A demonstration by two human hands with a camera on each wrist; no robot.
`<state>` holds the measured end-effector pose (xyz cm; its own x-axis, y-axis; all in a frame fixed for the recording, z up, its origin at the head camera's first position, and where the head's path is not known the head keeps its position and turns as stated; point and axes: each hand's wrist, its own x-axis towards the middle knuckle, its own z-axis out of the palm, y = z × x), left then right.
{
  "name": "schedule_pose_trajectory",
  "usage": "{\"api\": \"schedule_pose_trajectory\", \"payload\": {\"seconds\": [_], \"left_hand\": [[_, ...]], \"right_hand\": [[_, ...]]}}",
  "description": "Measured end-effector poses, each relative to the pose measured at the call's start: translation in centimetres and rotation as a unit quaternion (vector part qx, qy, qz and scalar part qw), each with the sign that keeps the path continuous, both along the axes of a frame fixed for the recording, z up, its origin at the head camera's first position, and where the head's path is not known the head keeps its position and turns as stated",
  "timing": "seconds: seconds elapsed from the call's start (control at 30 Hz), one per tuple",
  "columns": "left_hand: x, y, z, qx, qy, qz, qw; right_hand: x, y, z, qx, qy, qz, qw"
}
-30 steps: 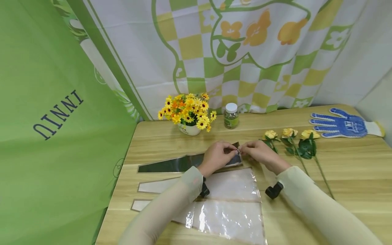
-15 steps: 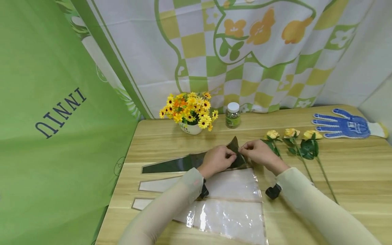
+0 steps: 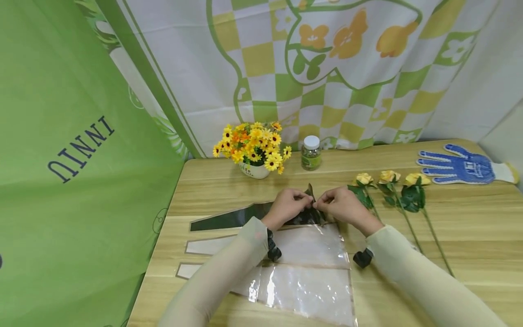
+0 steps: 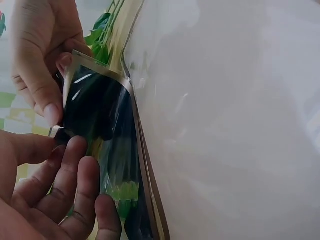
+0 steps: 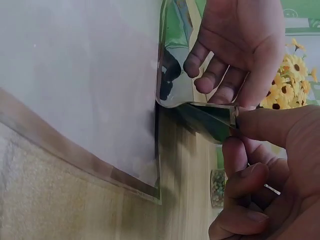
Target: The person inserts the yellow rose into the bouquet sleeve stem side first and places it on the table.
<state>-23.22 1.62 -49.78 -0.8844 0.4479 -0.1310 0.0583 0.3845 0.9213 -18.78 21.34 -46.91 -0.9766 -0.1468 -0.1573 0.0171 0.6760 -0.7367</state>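
A dark, glossy, tapered plastic sleeve [image 3: 229, 219] with a brown border lies across the table, its wide right end raised and bent. My left hand [image 3: 287, 207] pinches the edge of that end between thumb and forefinger. Close beside it, my right hand [image 3: 344, 206] pinches the corner, as the right wrist view shows, with the sleeve [image 5: 212, 122] folding between both hands. Two pale tapered sleeves, one nearer [image 3: 302, 290] and one in the middle [image 3: 310, 245], lie flat below the dark one, partly covered by my left forearm.
Three yellow roses [image 3: 414, 179] lie right of my right hand. Behind stand a pot of yellow flowers [image 3: 255, 170] and a white-capped jar [image 3: 311, 154]. A blue and white glove [image 3: 466, 168] rests at the back right of the wooden table [image 3: 470, 222].
The wide end of the dark sleeve has gone from lying nearly flat to lifted and bent upward. My hands have drawn closer together at its edge.
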Motion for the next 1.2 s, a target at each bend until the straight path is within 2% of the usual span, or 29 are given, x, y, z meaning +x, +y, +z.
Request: {"api": "schedule_pose_trajectory", "payload": {"seconds": [0.2,0.37,0.5,0.8,0.97,1.2], "left_hand": [[0.1,0.1,0.2,0.026,-0.018,-0.006,0.9995],[0.3,0.2,0.3,0.023,-0.025,-0.004,0.9994],[0.3,0.2,0.2,0.022,-0.027,-0.002,0.9994],[0.2,-0.1,0.1,0.04,-0.054,-0.005,0.9977],[0.1,-0.3,0.1,0.042,-0.059,0.003,0.9974],[0.2,-0.4,0.5,0.005,-0.047,0.021,0.9987]], "right_hand": [[0.0,0.0,-0.2,-0.01,0.011,0.011,0.9998],[-0.1,0.0,-0.4,-0.01,0.016,0.027,0.9995],[-0.1,0.2,-0.5,-0.011,0.001,0.025,0.9996],[-0.1,0.9,-0.9,-0.059,-0.057,-0.001,0.9966],[0.1,1.2,-1.0,-0.071,-0.054,-0.02,0.9958],[0.5,1.3,-0.8,-0.063,-0.037,-0.039,0.9966]]}}
